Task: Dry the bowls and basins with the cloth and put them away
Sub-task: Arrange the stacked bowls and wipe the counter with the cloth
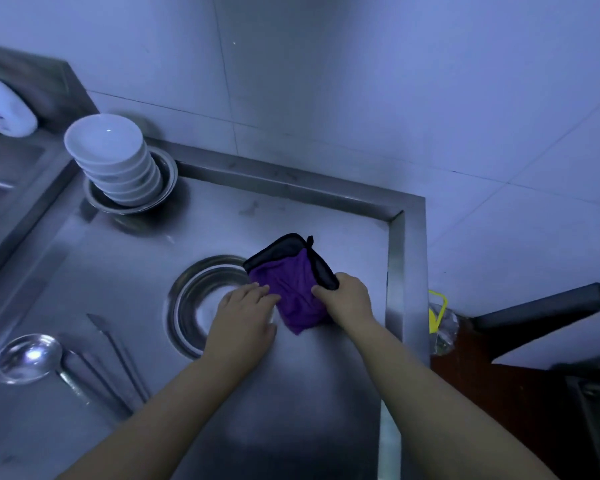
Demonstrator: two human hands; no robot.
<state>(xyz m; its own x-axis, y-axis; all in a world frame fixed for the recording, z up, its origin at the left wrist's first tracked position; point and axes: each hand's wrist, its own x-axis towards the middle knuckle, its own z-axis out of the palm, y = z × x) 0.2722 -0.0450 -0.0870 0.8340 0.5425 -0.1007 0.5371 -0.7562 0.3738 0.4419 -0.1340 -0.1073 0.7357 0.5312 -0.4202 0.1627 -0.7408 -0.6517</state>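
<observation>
lying at the centre of the frame, a purple cloth (297, 296) with a dark edge is draped over the right rim of a steel basin (187, 299), which sits on the steel counter (125, 258). the cloth's dark edge is gripped by the right hand (347, 299), whose fingers (321, 292) are curled round it. the left hand (245, 318) is laid flat over the basin's near right side, its fingers (260, 292) held straight with the tips touching the purple fabric; nothing is grasped by it. whether the palm presses on the basin rim cannot be told.

in the upper left of the frame a stack of white bowls (113, 159) is seen, leaning slightly and set inside a second steel basin (168, 174) near the counter's back edge. in the lower left a steel ladle (28, 358) is laid on the counter, and just right of it a pair of steel tongs (118, 362) is placed. a white bottle (4, 107) is seen at the far left edge, beside a sink (0, 178). beyond the counter's right edge, at the right of the frame, a clear bag with a yellow tie (439, 315) is seen.
</observation>
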